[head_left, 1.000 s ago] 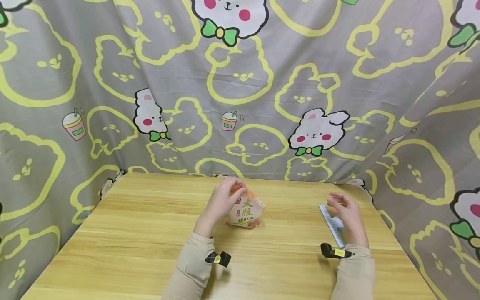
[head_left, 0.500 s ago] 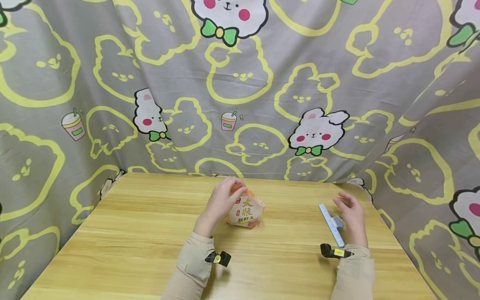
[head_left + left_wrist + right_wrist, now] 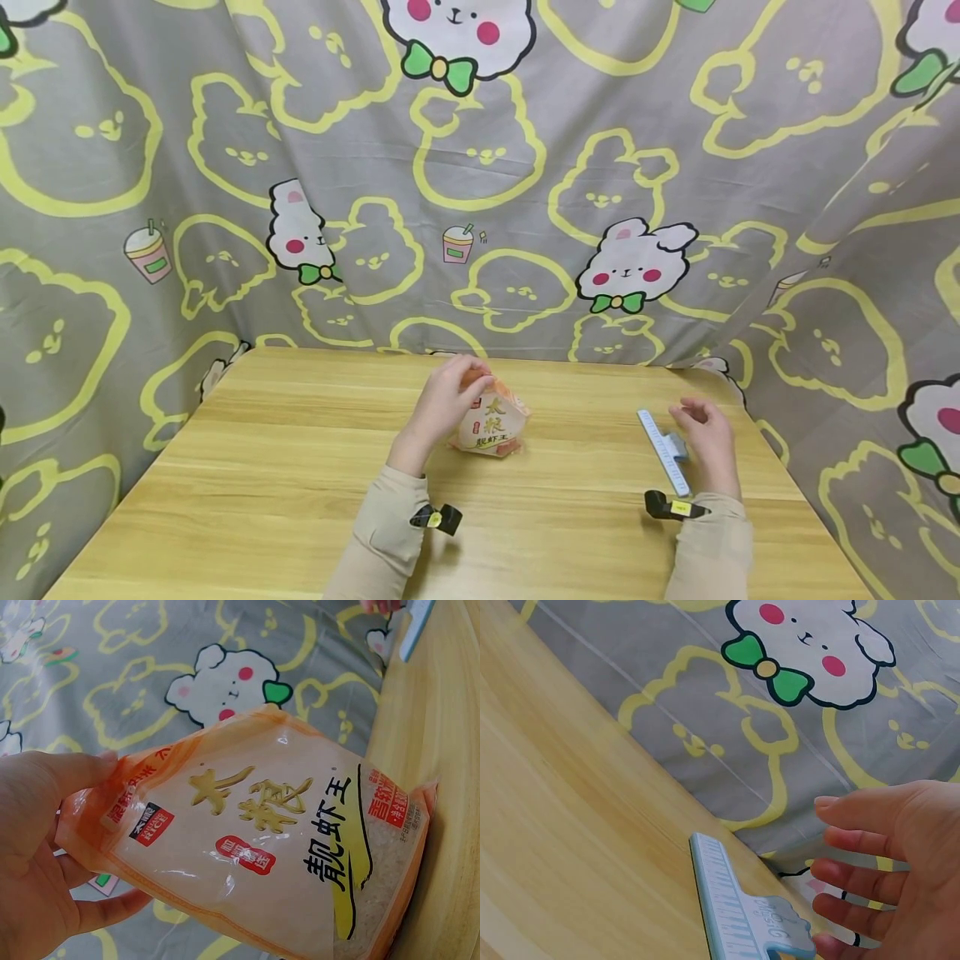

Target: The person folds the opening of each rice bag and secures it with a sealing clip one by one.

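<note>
A bag of rice (image 3: 491, 425), clear with orange edges and gold and black characters, stands on the table left of the right hand. My left hand (image 3: 450, 396) pinches its top corner; the left wrist view shows thumb and fingers (image 3: 105, 907) on either side of the orange film (image 3: 112, 802). A light blue sealing clip (image 3: 663, 452) with ruler-like marks along its bar lies on the table, its grip tab (image 3: 780, 919) pointing right. Just right of that tab, my right hand (image 3: 708, 442) hovers with loosely bent fingers and holds nothing.
The wooden table (image 3: 300, 483) reaches back to a grey curtain (image 3: 360, 150) printed with yellow outlines and white cartoon animals. Curtain also hangs along both sides. Each sleeve carries a black wrist camera, one on the left (image 3: 438, 518) and one on the right (image 3: 667, 505).
My right hand has shifted right and slightly nearer, so more of the blue clip's tab shows. The left hand and the rice bag stay where they were.
</note>
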A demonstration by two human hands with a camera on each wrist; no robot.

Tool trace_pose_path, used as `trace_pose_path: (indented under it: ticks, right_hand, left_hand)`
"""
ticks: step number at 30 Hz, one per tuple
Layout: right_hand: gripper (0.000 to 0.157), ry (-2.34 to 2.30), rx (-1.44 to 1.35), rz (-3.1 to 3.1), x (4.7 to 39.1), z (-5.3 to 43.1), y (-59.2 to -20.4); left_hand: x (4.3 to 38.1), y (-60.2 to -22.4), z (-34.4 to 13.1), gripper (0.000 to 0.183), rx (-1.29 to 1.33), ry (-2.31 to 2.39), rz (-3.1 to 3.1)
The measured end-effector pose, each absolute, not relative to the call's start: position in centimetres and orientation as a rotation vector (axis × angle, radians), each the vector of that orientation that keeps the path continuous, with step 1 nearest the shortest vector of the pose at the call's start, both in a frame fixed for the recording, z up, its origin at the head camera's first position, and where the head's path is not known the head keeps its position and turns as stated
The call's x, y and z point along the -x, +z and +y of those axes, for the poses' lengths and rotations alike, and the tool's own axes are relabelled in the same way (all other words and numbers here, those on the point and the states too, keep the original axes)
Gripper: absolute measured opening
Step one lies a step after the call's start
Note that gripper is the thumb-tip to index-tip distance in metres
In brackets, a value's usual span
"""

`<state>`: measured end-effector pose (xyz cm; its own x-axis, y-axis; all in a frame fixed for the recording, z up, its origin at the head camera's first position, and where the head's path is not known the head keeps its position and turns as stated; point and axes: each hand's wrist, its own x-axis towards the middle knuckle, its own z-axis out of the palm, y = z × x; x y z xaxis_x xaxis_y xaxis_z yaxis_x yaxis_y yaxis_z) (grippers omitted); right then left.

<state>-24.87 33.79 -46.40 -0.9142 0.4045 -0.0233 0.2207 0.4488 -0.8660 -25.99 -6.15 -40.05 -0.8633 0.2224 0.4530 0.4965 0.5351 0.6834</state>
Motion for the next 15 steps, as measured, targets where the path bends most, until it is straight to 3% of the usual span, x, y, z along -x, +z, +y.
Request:
trace_pose_path:
  ticks: [15]
  right_hand:
    - [0.058, 1.451, 0.517, -2.641, 24.0, 35.5, -47.7]
  left_hand:
    - [25.9, -40.0, -6.2, 0.009, 0.601, -1.242, -2.458]
